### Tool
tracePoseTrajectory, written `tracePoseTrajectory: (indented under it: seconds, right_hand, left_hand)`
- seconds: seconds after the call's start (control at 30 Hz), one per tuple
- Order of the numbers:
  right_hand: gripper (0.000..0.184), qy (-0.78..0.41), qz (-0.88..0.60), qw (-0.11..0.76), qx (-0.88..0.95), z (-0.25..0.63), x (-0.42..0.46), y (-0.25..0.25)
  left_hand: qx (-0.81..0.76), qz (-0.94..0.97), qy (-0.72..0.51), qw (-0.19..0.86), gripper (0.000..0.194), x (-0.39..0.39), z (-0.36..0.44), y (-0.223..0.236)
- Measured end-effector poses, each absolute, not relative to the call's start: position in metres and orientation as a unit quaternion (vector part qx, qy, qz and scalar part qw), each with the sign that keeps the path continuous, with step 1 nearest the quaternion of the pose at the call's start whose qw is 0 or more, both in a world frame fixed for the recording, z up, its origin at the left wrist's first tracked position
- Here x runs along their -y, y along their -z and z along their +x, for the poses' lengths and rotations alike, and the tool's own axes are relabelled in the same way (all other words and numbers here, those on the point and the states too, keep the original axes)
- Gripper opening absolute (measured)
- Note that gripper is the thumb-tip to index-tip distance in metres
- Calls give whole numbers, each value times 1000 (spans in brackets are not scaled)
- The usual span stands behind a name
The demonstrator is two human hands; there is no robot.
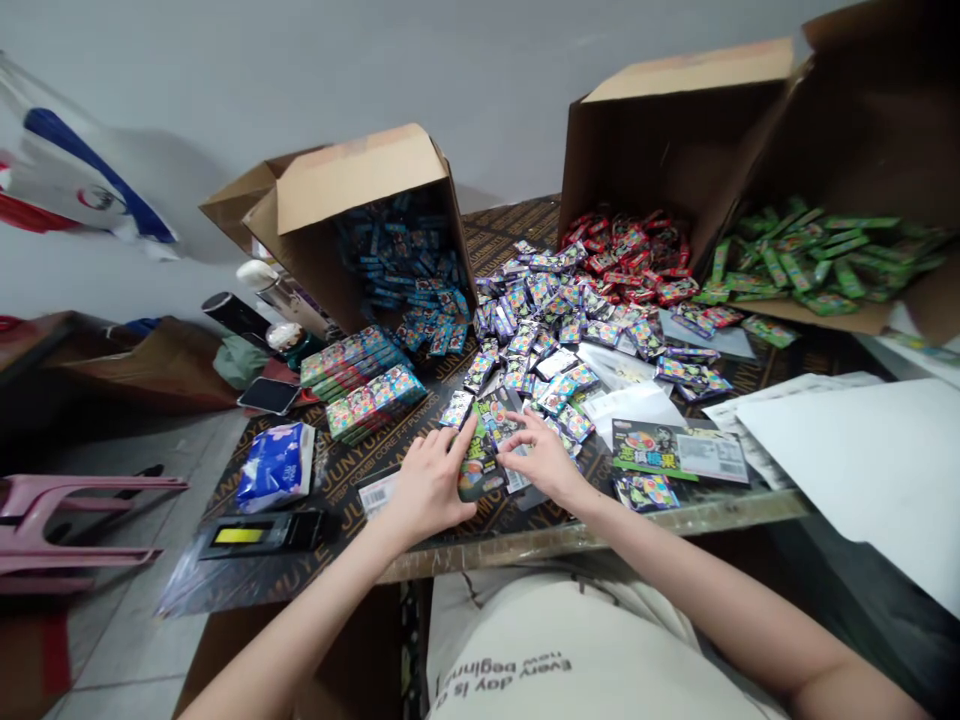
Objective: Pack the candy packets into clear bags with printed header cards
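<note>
A dark printed card (484,475) with green and coloured print lies near the table's front edge, between my hands. My left hand (435,480) rests at its left side, fingers stretched out and thumb apart, the index fingertip along the card's edge. From the right, my right hand (544,460) reaches over the card, thumb and index fingertips closed together at its right part. Just beyond my fingers spreads a heap of small purple-and-white wrapped packets (525,335). A similar packet (456,408) lies by my left fingertips.
Open cartons hold blue packets (405,265), red packets (630,255) and green packets (817,250). Stacked multicoloured packs (367,385), a blue tissue pack (275,465) and a phone (268,395) are left. Another printed card (679,450) and white sheets (862,460) lie right.
</note>
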State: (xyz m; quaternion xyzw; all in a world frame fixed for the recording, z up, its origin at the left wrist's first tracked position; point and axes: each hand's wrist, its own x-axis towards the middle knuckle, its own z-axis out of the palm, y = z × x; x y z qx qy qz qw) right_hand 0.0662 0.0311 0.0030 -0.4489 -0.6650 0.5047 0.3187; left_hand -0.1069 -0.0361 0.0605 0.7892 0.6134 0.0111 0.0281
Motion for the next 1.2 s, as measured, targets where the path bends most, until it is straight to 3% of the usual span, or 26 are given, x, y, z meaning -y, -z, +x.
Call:
tracePoseTrajectory:
  seconds: [0.3,0.43,0.6,0.87,0.97,1.03,1.1,1.2]
  right_hand:
    - [6,-508,-438,359,649,60,-43,-6]
    - [16,-514,-397,292,702,63,-51,-7]
    - [6,-441,-400,230,770,67,-47,-12]
    - [23,-372,-508,312,711,132,-98,-8]
    - [25,-279,-541,305,732,136,-104,-5]
    - [30,-246,-535,356,726,123,-93,-6]
    - [23,-307,-472,396,725,102,-72,-7]
    - [16,-419,-390,383,725,72,-42,-2]
  left_hand:
    - [-603,798,6,-9,92,25,-110,-75]
    - [-604,796,4,-32,91,22,-107,-76]
    - [-593,804,20,-37,88,24,-97,-67]
    - [-620,782,61,-20,83,39,-141,-55]
    - [-606,791,61,-51,77,41,-141,-59]
    - [-605,788,66,-93,69,40,-134,-63]
    - [-608,781,70,-127,65,37,-126,-67]
    - [-588,796,69,-130,63,31,-119,-73]
